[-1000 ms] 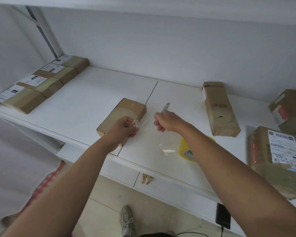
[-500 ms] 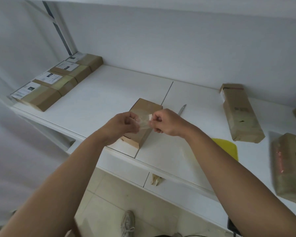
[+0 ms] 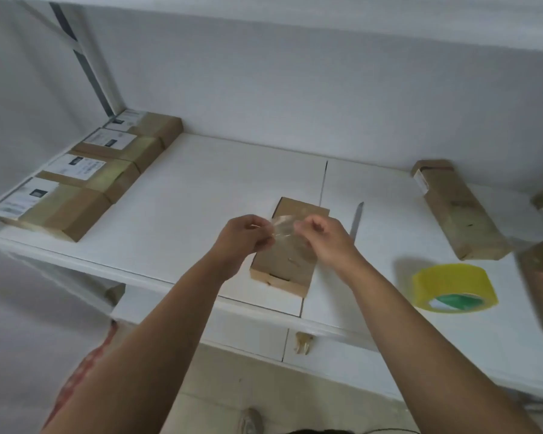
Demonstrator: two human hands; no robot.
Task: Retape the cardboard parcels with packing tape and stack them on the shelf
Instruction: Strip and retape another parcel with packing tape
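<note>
Tape strip (image 3: 283, 229): clear, stretched between both hands, above the parcel.
Left hand (image 3: 244, 239): fingers pinch the strip's left end.
Right hand (image 3: 324, 237): fingers pinch the right end.
Parcel (image 3: 287, 264): flat on the shelf (image 3: 220, 189), at its front edge.
Knife (image 3: 355, 221): just right of the parcel.
Tape roll (image 3: 453, 287): yellow, toward the front right.
Labelled parcels (image 3: 85, 173): row along the left edge.

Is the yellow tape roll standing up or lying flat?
Lying flat. The yellow tape roll rests on its side face on the white shelf, its round hole facing up, apart from both hands.
</note>
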